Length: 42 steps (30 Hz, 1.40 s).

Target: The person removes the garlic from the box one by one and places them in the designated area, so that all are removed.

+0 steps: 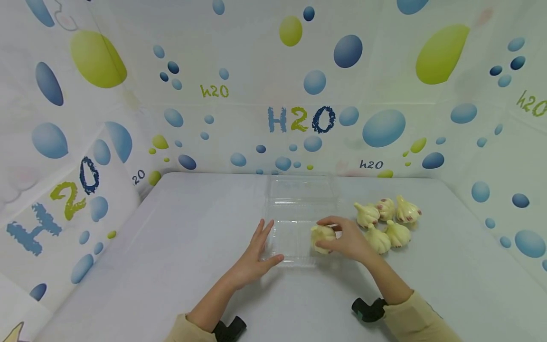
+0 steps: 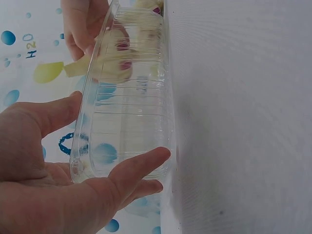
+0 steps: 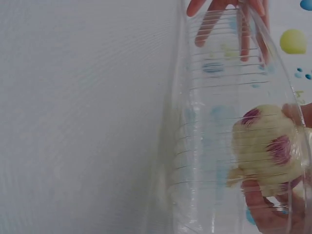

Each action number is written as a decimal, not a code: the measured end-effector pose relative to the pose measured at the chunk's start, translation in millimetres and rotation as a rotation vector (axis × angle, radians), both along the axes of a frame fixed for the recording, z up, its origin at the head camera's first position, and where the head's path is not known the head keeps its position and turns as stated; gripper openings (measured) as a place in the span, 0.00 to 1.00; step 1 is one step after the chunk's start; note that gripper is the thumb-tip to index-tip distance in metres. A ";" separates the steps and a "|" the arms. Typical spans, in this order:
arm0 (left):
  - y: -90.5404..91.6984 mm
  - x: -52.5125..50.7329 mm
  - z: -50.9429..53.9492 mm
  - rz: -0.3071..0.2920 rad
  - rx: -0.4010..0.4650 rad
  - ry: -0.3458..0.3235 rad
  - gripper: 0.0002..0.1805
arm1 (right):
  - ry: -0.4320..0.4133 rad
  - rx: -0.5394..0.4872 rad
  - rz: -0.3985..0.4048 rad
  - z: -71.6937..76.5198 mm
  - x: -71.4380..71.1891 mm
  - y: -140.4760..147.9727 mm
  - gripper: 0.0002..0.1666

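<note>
A clear plastic box (image 1: 295, 237) with its hinged lid (image 1: 301, 187) laid back stands in the middle of the table. My right hand (image 1: 348, 239) pinches a garlic bulb (image 1: 321, 237) between thumb and fingers at the box's right side. Through the clear wall in the right wrist view, the same garlic bulb (image 3: 265, 141) shows purple patches. At the left side of the box my left hand (image 1: 253, 259) is spread, fingers straight, steadying its edge. From the left wrist view, the thumb and fingers of the left hand (image 2: 63, 161) lie around the box's near corner.
Several more garlic bulbs (image 1: 386, 221) lie in a cluster on the table (image 1: 431, 266) to the right of the box. A patterned cloth (image 1: 256, 57) with blue and green drops hangs behind the table and at both sides.
</note>
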State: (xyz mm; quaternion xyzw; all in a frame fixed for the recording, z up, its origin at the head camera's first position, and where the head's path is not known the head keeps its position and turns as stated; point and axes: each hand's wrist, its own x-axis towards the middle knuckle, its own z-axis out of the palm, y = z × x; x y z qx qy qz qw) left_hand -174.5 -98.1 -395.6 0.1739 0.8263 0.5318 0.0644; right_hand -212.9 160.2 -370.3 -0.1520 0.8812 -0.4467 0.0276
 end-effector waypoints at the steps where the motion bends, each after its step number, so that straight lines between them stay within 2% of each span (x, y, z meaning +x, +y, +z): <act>1: -0.2 0.3 0.3 0.000 0.003 -0.001 0.44 | -0.002 -0.009 -0.006 0.6 0.3 0.4 0.27; 9: -1.2 0.3 0.4 -0.004 0.008 -0.003 0.45 | 0.046 -0.125 -0.028 7.8 4.3 5.0 0.28; 17: -1.9 0.4 0.2 -0.007 -0.001 -0.007 0.45 | 0.050 -0.160 -0.065 15.0 8.4 14.5 0.26; 31: -1.4 0.5 0.4 0.004 0.011 -0.014 0.45 | 0.108 -0.036 -0.184 25.0 14.7 45.4 0.30; 36: -1.4 0.2 0.6 0.003 0.009 -0.015 0.45 | 0.101 -0.038 -0.230 28.7 19.2 54.5 0.33; 42: -2.1 -0.8 -0.9 -0.009 0.003 -0.017 0.44 | 0.164 -0.046 -0.260 30.5 23.7 66.7 0.30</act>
